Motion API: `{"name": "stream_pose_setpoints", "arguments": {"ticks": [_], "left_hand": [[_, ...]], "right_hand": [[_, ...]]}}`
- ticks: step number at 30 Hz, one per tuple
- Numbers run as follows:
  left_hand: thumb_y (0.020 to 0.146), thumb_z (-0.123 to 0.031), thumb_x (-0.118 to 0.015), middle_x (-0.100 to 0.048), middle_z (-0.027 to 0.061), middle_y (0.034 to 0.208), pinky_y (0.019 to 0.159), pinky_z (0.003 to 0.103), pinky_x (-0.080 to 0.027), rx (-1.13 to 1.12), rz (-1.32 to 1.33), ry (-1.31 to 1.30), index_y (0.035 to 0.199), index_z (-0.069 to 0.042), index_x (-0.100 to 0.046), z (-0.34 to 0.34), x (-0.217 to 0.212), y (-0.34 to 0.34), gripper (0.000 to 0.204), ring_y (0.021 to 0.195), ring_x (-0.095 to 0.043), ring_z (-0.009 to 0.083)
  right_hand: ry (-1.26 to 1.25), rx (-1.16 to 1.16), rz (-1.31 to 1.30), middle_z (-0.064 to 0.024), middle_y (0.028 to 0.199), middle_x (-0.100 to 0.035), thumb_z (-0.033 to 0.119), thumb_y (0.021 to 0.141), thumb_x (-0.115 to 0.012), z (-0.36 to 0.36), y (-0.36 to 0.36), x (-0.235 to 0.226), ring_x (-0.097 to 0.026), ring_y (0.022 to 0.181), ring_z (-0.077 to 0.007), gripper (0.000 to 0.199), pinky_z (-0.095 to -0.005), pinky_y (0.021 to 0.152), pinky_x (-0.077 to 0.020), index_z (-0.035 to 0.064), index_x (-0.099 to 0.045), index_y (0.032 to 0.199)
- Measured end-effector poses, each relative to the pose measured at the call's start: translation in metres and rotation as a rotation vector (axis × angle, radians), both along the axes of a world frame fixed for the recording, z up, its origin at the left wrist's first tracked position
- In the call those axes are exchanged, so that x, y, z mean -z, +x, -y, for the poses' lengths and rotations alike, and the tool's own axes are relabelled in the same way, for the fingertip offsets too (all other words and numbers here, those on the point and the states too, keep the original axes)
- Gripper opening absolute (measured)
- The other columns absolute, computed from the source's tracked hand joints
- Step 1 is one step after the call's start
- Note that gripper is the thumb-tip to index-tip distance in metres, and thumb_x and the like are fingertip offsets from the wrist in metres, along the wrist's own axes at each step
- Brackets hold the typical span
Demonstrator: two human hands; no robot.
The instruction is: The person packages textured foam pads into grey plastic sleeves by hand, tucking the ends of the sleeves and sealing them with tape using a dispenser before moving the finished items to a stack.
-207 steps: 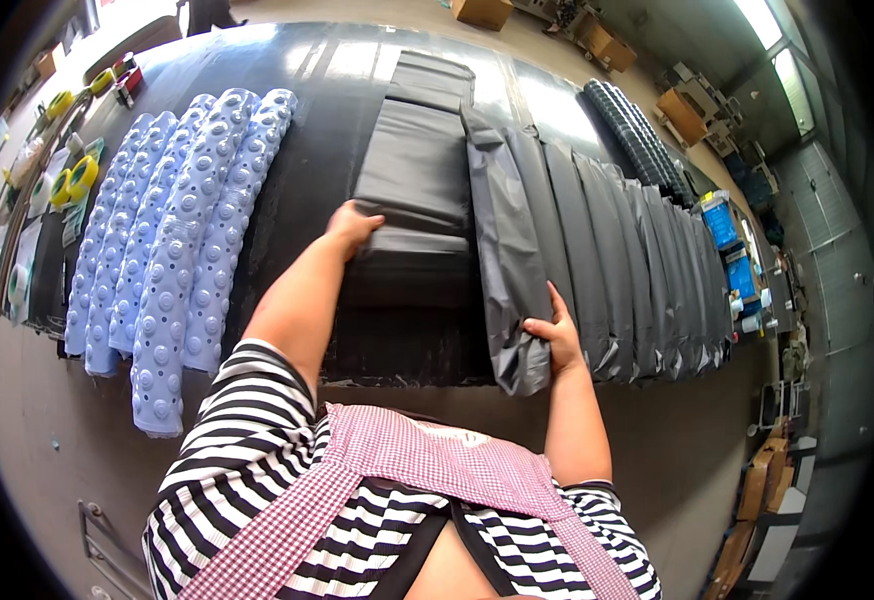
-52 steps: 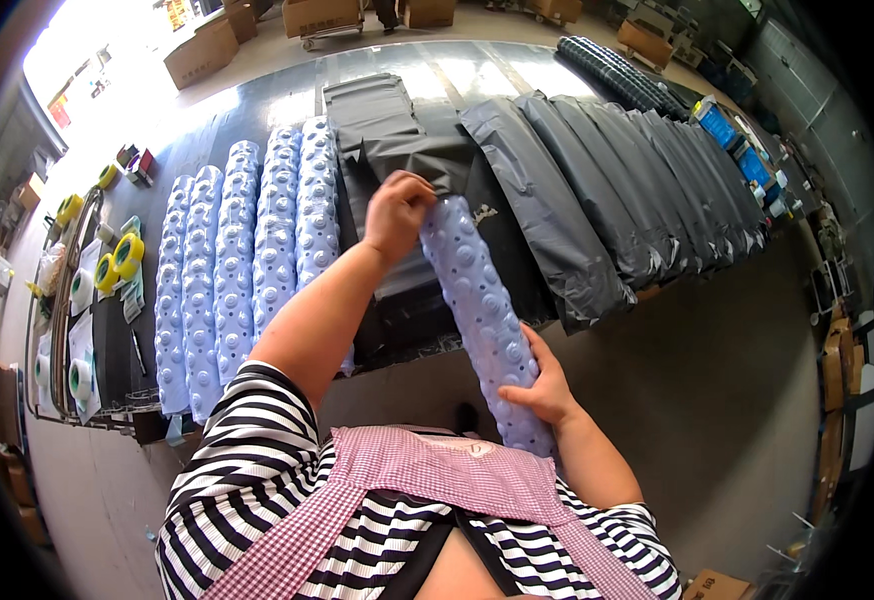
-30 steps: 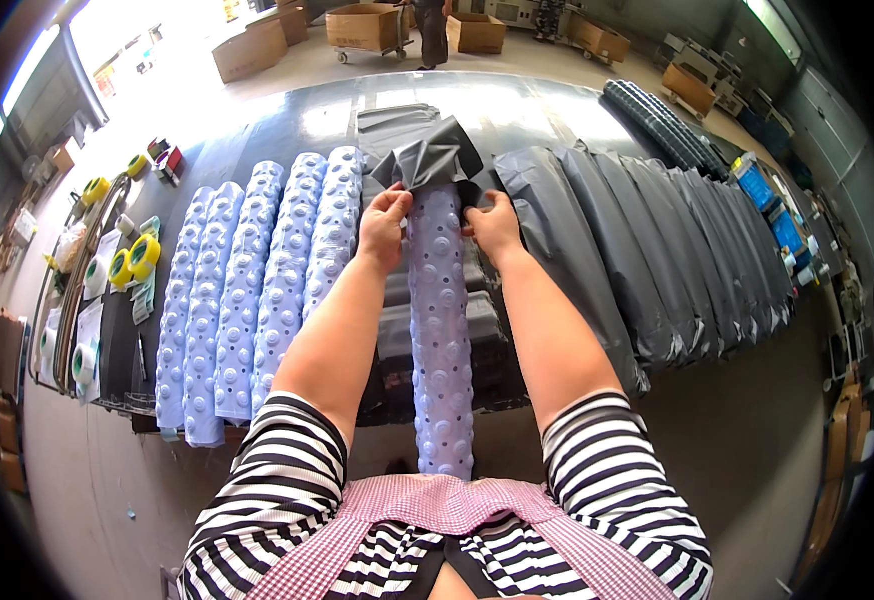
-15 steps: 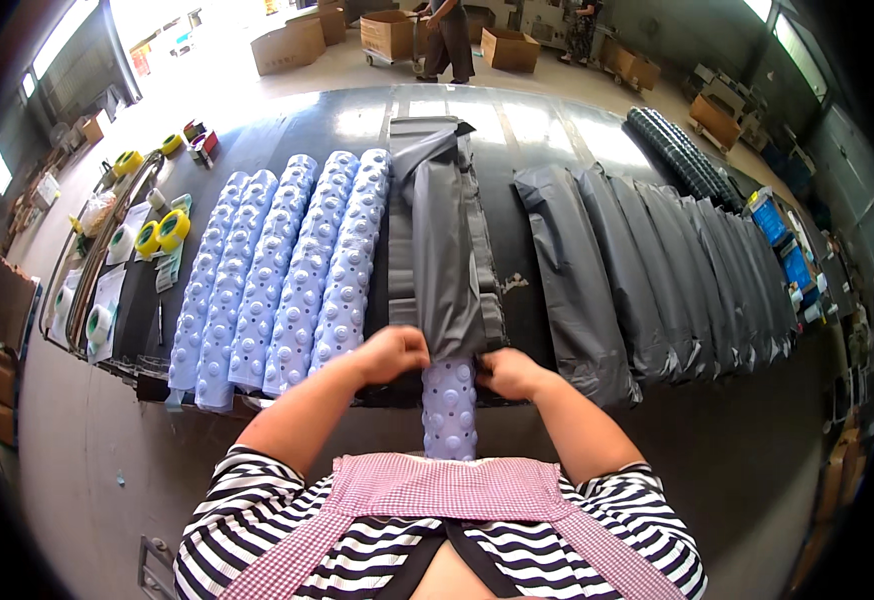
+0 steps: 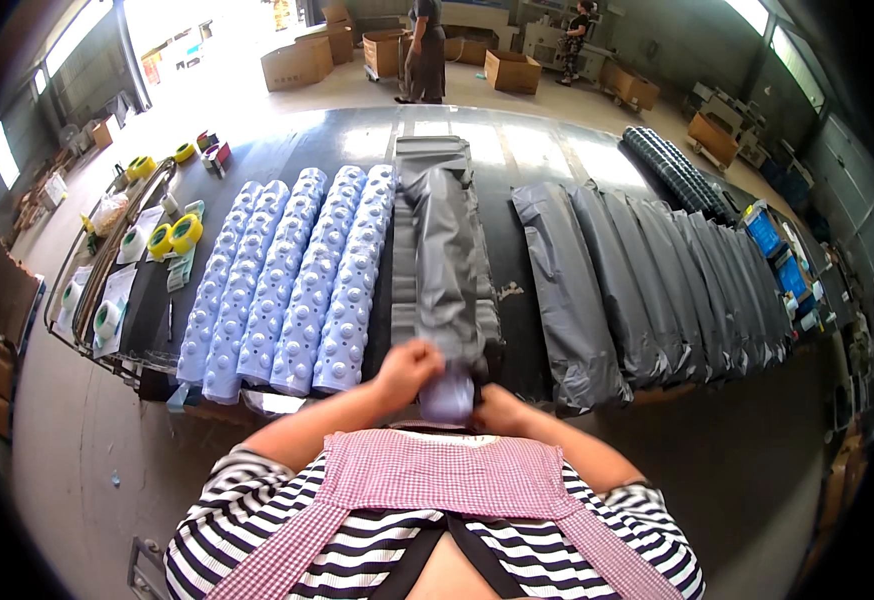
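Observation:
A grey plastic mailing bag (image 5: 447, 265) lies lengthwise in front of me on a stack of flat grey bags (image 5: 419, 155). The near end of a light-blue bubbled mat roll (image 5: 447, 400) sticks out of its mouth, smeared by motion; the rest is hidden inside. My left hand (image 5: 412, 372) is closed on the left edge of the bag's mouth. On the right side of the mouth my right hand (image 5: 499, 408) is closed on the bag edge, its fingers partly blurred. Several more light-blue mat rolls (image 5: 292, 280) lie side by side to the left.
Several filled grey bags (image 5: 567, 290) lie in a row at the right, with dark rolls (image 5: 677, 170) behind them. Yellow tape rolls (image 5: 174, 236) and papers sit at the table's left. Beyond the table (image 5: 357, 130) are cardboard boxes (image 5: 297, 65) and two people.
The bag has been drawn toward me over the roll, so less of the roll shows. Both hands have come nearer my body, holding the bag's mouth.

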State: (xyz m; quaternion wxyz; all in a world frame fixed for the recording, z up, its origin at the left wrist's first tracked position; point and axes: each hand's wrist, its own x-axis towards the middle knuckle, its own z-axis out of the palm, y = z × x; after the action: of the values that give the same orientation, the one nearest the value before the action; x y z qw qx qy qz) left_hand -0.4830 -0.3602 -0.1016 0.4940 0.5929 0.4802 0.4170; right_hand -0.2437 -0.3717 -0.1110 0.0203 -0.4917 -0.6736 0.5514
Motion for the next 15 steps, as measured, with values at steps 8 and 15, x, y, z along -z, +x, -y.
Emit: {"name": "stream_pose_setpoints", "arguments": {"ticks": [8,15], "left_hand": [[0.087,-0.002,-0.069,-0.063,0.0107,0.081,0.074,0.033,-0.051,-0.076,-0.302,0.462,0.084,0.001,-0.065,-0.026,-0.112,-0.008,0.006,0.077,-0.062,0.0209],[0.071,-0.022,-0.089,-0.034,0.0258,0.151,0.114,0.047,-0.032,-0.294,-0.553,0.491,0.152,-0.013,-0.036,0.013,-0.028,0.0,0.098,0.138,-0.035,0.0439]], "right_hand": [[-0.151,-0.039,-0.215,-0.0084,0.074,-0.07,0.022,0.101,-0.06,-0.015,-0.027,-0.064,-0.066,0.066,-0.0157,0.026,-0.0317,0.063,-0.0518,-0.0001,-0.07,0.093],[-0.227,0.276,-0.39,-0.0095,0.084,-0.072,0.02,0.102,-0.058,0.012,0.012,0.011,-0.069,0.074,-0.0177,0.022,-0.032,0.068,-0.0548,-0.0001,-0.067,0.102]]}}
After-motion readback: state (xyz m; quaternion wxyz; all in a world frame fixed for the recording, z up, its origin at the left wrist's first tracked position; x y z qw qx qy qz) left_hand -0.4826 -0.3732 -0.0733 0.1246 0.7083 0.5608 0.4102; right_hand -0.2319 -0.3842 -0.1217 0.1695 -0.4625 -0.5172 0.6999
